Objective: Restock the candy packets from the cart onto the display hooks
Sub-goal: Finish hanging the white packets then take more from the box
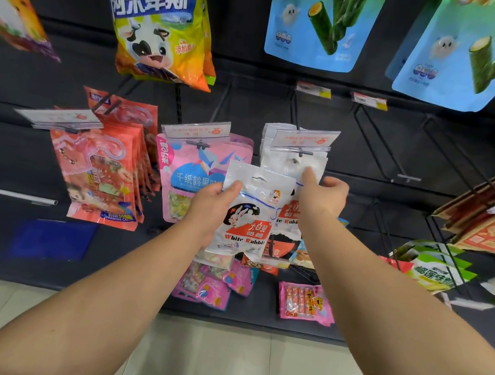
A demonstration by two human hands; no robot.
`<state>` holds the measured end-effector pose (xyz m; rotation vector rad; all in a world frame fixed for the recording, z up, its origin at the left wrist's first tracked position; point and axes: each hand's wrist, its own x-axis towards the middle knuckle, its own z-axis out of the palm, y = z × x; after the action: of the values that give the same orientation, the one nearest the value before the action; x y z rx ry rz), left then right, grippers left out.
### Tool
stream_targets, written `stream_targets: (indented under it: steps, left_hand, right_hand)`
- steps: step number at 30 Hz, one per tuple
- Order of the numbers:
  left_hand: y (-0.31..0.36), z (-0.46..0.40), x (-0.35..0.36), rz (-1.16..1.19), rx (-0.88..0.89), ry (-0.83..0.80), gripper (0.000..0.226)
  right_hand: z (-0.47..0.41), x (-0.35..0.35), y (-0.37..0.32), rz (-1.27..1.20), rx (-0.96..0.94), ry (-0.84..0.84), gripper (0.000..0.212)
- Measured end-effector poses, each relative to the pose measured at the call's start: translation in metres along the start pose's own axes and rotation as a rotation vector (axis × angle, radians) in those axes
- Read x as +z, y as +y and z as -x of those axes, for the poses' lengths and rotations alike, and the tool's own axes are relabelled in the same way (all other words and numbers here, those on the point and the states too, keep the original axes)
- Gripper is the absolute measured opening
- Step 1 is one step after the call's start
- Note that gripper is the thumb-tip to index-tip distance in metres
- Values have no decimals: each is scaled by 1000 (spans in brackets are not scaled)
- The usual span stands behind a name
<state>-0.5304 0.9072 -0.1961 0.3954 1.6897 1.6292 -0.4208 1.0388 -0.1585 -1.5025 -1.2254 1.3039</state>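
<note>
A: Our left hand (pixel 214 197) pinches the packet (pixel 245 211) by its left edge, just left of the hook (pixel 297 161).

B: It looks light, floppy and slick. Our right hand (pixel 322 193) grips the hung packets (pixel 292 164) at the hook. We'd best hold ours near its top hole.

A shop's snack aisle: a dark slatted display wall (pixel 283 77) carries black wire hooks (pixel 372 140) with clear plastic price-label holders (pixel 306 137); glossy printed candy and snack bags (pixel 163 23) hang in rows from 9 to 3 o'clock, above a pale tiled floor (pixel 220 363).
</note>
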Motion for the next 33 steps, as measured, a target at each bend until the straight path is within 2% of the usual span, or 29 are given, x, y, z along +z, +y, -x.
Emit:
stream_targets:
  steps: [2,4,8,10,14,20,25,33]
  left_hand:
    - [2,1,7,-16,11,-12,26]
    - [5,2,15,-23,12,-27,25]
    - [10,2,38,-33,26,-42,21]
    - [12,0,49,-44,45,-16,25]
    - [14,-11,62,-72,16,36,37]
    - [21,-19,71,-89,-28,63,23]
    - [30,-28,78,-89,-37,95,38]
    - [28,-37,81,-141,-64,139,41]
  right_hand:
    - [-3,-9,4,33,-38,90,33]
    - [0,-16,6,-24,-77,64,23]
    - [11,-22,4,-130,-89,-296,28]
    - [9,-23,0,-127,-102,-400,23]
    - [-4,-20,-7,-81,-108,-352,9]
    - [-10,-7,-4,-124,-59,-330,4]
    - [-17,-3,-11,-167,-35,-332,1]
    - [-20,1,-7,-71,-68,-302,5]
